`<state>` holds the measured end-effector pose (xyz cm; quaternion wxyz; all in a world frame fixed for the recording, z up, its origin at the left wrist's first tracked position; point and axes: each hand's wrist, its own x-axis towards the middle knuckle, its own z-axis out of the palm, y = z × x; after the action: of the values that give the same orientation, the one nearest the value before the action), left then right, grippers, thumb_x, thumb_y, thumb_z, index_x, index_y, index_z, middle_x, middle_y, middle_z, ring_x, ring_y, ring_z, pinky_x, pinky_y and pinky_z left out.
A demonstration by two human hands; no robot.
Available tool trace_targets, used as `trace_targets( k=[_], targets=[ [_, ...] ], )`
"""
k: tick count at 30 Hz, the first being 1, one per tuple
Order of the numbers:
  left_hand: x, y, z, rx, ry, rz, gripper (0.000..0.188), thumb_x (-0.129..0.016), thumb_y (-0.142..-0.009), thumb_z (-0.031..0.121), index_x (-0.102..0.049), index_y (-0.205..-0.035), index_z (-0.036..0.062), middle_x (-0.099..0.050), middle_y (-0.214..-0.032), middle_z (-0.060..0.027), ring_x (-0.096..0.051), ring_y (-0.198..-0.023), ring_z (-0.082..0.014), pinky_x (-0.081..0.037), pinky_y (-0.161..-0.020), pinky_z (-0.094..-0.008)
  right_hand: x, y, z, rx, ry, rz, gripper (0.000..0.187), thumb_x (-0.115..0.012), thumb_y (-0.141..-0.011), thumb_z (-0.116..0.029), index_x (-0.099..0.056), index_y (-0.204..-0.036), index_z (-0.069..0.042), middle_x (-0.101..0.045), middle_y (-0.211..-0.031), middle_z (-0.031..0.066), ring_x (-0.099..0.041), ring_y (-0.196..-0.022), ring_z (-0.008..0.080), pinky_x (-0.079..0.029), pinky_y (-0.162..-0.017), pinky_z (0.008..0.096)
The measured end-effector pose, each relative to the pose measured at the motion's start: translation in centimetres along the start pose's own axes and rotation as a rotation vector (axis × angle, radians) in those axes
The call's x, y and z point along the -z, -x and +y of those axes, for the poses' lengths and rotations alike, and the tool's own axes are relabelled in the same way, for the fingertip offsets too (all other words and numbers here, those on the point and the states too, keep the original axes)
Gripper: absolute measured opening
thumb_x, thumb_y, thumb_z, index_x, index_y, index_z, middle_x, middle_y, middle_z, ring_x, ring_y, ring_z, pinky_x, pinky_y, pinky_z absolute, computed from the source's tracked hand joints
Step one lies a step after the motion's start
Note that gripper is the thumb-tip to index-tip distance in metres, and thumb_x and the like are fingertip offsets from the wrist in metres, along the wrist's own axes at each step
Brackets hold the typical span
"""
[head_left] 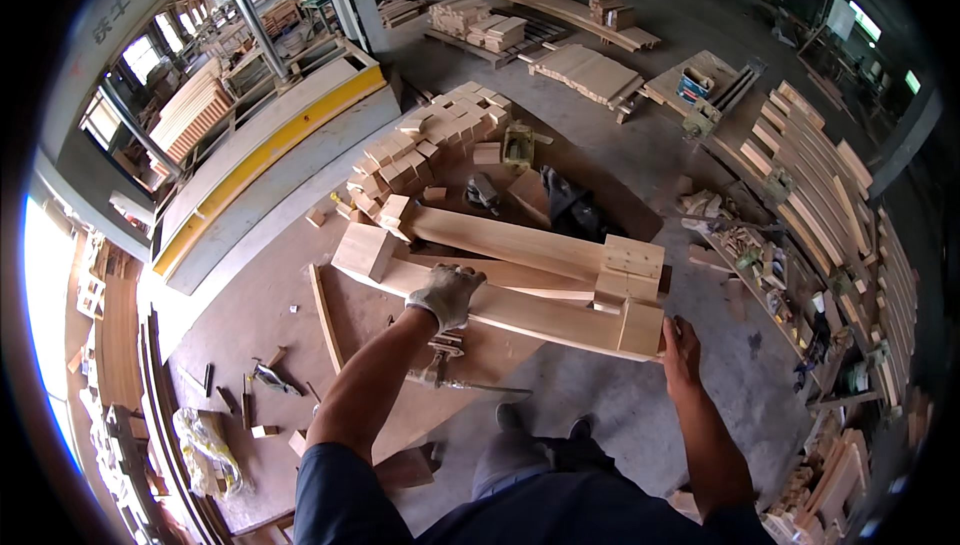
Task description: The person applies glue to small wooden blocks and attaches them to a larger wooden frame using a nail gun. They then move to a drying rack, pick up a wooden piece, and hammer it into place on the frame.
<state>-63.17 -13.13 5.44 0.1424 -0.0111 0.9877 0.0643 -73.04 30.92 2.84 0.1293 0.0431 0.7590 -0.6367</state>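
A pale wooden frame [550, 322] lies across the worktable before me. Two long rails run side by side, with thick blocks at the ends. My left hand [446, 297], in a whitish glove, grips the near rail left of its middle, fingers curled over the top. At the right end, my bare right hand [682, 350] holds the corner by the end block [640, 327]; some of its fingers are hidden behind the wood. A metal bar clamp [437, 365] sits just below the near rail. A loose wooden strip [325, 317] lies to the left.
Many small wood blocks [400, 160] are piled beyond the frame, near a dark cloth [572, 207] and a power tool [482, 193]. Hand tools [270, 377] and a plastic bag [208, 445] lie at left. A large yellow-edged machine [270, 160] stands far left; slatted racks [810, 185] line the right.
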Motion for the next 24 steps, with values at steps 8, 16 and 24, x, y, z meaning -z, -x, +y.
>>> trace_targets(
  k=[8, 16, 24],
  targets=[
    [3.2, -3.8, -0.4, 0.087, 0.02, 0.024, 0.082, -0.092, -0.066, 0.022, -0.06, -0.141, 0.0113, -0.069, -0.13, -0.0168, -0.065, -0.123, -0.0369, -0.05, -0.104, -0.0475, -1.8, -9.6, -5.4, 0.112, 0.348, 0.109, 0.068, -0.061, -0.102, -0.053, -0.056, -0.141, 0.002, -0.069, -0.123, 0.0253, -0.072, -0.107, 0.035, -0.062, -0.079, 0.0426],
    [2.1, -6.4, -0.7, 0.112, -0.038, -0.032, 0.086, -0.091, -0.067, 0.025, -0.056, -0.144, 0.0094, -0.067, -0.133, -0.0186, -0.063, -0.125, -0.038, -0.049, -0.106, -0.0481, -2.0, -11.6, -3.9, 0.405, 0.897, 0.139, 0.048, -0.054, -0.105, -0.046, -0.071, -0.104, -0.001, -0.073, -0.099, 0.0269, -0.067, -0.098, 0.0487, -0.053, -0.085, 0.0541],
    [-2.4, -6.4, 0.5, 0.126, -0.024, 0.385, 0.068, -0.07, -0.082, 0.013, -0.052, -0.148, 0.0103, -0.053, -0.15, -0.0189, -0.044, -0.145, -0.039, -0.03, -0.123, -0.0522, -2.7, -11.2, -0.4, 0.307, 0.783, 0.161, 0.049, -0.058, -0.102, -0.049, -0.067, -0.109, -0.001, -0.073, -0.101, 0.0268, -0.067, -0.101, 0.049, -0.054, -0.087, 0.0532]
  ],
)
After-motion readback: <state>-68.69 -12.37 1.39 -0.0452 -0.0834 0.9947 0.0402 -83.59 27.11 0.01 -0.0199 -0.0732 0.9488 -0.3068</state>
